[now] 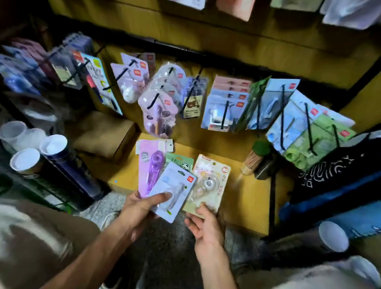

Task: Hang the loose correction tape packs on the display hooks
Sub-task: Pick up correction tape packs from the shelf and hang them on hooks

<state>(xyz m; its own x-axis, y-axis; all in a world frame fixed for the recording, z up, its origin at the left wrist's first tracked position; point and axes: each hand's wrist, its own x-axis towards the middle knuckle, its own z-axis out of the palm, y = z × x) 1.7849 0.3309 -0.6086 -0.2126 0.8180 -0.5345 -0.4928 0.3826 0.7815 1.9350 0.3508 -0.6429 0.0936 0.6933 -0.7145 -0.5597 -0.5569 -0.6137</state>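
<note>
My left hand (pixel 140 207) grips a fan of loose correction tape packs: a pale blue pack (pixel 173 192) on top under my thumb, a purple pack (pixel 149 168) to its left and a green pack (pixel 179 163) behind. A cream pack (pixel 210 185) lies at the right of the fan, and the fingertips of my right hand (pixel 206 229) pinch its lower edge. Above them, black display hooks (pixel 225 115) stick out from the yellow wall and carry rows of hanging packs, among them clear purple ones (pixel 158 109) and green ones (pixel 314 141).
A low yellow shelf (pixel 246 208) lies under the packs, with a cardboard box (pixel 103 134) at its left and a small wooden-handled item (pixel 254 162) at its right. White-capped tubes (pixel 24 160) stand at the left, another (pixel 333 235) at the right. My knees fill the bottom corners.
</note>
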